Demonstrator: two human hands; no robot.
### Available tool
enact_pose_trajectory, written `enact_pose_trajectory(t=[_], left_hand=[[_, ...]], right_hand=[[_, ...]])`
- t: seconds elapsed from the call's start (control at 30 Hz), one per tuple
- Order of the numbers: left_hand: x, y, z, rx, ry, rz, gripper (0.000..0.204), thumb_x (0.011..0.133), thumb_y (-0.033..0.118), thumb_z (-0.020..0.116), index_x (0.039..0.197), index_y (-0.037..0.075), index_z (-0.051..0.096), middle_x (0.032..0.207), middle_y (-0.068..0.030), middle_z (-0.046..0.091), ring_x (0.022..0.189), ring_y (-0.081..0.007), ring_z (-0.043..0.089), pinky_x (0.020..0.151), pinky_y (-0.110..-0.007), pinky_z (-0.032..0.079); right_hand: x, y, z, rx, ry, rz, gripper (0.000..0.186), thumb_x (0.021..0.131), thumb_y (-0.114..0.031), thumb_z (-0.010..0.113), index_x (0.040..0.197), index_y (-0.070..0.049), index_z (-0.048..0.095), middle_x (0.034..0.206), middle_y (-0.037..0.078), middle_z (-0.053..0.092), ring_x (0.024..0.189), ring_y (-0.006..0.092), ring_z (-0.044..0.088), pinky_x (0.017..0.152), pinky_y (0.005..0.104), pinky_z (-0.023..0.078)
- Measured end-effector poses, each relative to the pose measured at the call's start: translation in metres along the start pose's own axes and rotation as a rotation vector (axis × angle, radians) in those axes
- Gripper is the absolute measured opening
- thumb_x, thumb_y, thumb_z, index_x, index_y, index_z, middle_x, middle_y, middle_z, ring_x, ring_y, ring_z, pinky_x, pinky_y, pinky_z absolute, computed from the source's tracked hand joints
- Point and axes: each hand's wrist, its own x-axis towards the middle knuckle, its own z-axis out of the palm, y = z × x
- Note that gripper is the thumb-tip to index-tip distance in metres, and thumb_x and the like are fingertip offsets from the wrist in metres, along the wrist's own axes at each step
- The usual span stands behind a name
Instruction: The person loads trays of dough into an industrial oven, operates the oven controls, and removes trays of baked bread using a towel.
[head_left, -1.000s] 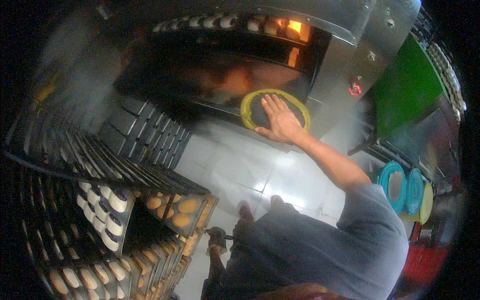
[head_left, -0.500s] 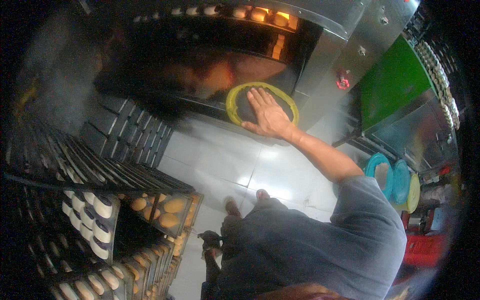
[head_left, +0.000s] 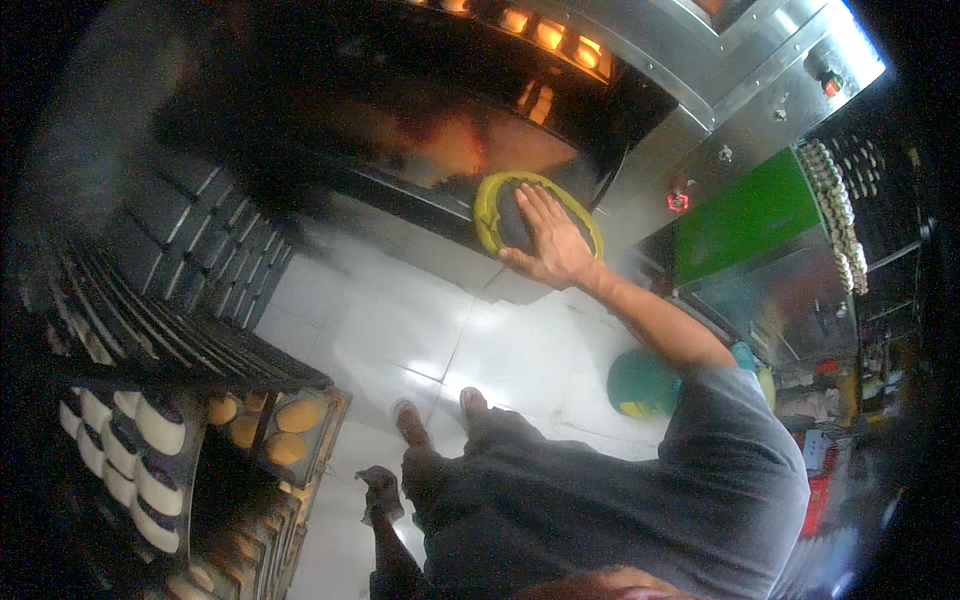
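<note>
My right hand (head_left: 545, 240) rests with its fingers stretched out on the dark middle of an oval object with a yellow rim (head_left: 486, 215), at the front edge of the open oven (head_left: 450, 140). My left hand (head_left: 382, 505) hangs low beside my legs, closed on what looks like a dark cloth (head_left: 376, 482); its fingers are hard to make out. Small lit buns (head_left: 548, 36) sit in a row inside the oven's upper part.
A black rack (head_left: 190, 310) at left holds trays of white, purple-topped dough (head_left: 160, 425) and golden buns (head_left: 298, 415). At right are a red valve (head_left: 678, 200), a green panel (head_left: 730, 210) and a green round container (head_left: 635, 385). My feet (head_left: 472, 402) stand on white tiles (head_left: 360, 310).
The view has turned, so the rack has shifted left and down and more of the oven front shows. My right hand stays on the yellow-rimmed object; my left hand remains low.
</note>
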Motion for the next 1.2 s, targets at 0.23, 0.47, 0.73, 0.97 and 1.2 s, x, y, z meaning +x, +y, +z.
enact_pose_trajectory(t=[0.23, 0.47, 0.73, 0.97, 1.2], left_hand=[[0.022, -0.036, 0.114, 0.284, 0.309, -0.013, 0.043, 0.095, 0.019, 0.044, 0.136, 0.006, 0.045, 0.134, -0.0100, 0.050, 0.121, -0.0245, 0.049, 0.105, -0.040, 0.037], [0.006, -0.084, 0.071, 0.332, 0.207, 0.180, 0.044, 0.095, 0.029, 0.046, 0.130, 0.003, 0.051, 0.120, -0.0112, 0.058, 0.106, -0.0227, 0.055, 0.094, -0.039, 0.044], [-0.041, -0.044, -0.003, 0.299, 0.219, 0.221, 0.050, 0.094, 0.040, 0.050, 0.124, 0.001, 0.057, 0.104, -0.0125, 0.067, 0.088, -0.0207, 0.063, 0.081, -0.037, 0.051], [-0.075, 0.043, -0.043, 0.066, 0.064, 0.225, 0.050, 0.093, 0.041, 0.051, 0.121, 0.001, 0.058, 0.101, -0.0121, 0.068, 0.085, -0.0202, 0.064, 0.079, -0.036, 0.052], [-0.118, 0.106, -0.052, -0.786, -0.251, -0.213, 0.049, 0.093, 0.041, 0.052, 0.120, 0.001, 0.059, 0.100, -0.0114, 0.068, 0.084, -0.0199, 0.064, 0.078, -0.036, 0.051]], right_hand=[[-0.004, -0.004, 0.000, -0.018, -0.010, 0.053, 0.097, 0.085, -0.063, 0.053, 0.146, 0.007, 0.024, 0.151, 0.025, 0.027, 0.143, 0.0399, 0.020, 0.118, 0.0447, 0.019], [0.001, -0.008, -0.002, -0.056, 0.002, 0.025, 0.097, 0.086, -0.063, 0.052, 0.146, 0.007, 0.023, 0.151, 0.026, 0.026, 0.142, 0.0399, 0.021, 0.118, 0.0444, 0.018], [-0.006, -0.007, -0.007, -0.057, -0.009, 0.037, 0.097, 0.088, -0.066, 0.045, 0.146, 0.008, 0.021, 0.152, 0.027, 0.024, 0.143, 0.0397, 0.019, 0.119, 0.0449, 0.016], [-0.012, 0.002, 0.009, -0.030, 0.181, -0.022, 0.098, 0.087, -0.065, 0.047, 0.146, 0.009, 0.020, 0.152, 0.028, 0.021, 0.142, 0.0422, 0.020, 0.118, 0.0478, 0.014], [-0.015, 0.004, 0.001, -0.043, 0.079, -0.022, 0.092, 0.089, -0.056, 0.050, 0.146, 0.010, 0.019, 0.152, 0.029, 0.022, 0.143, 0.0411, 0.018, 0.119, 0.0469, 0.015]])
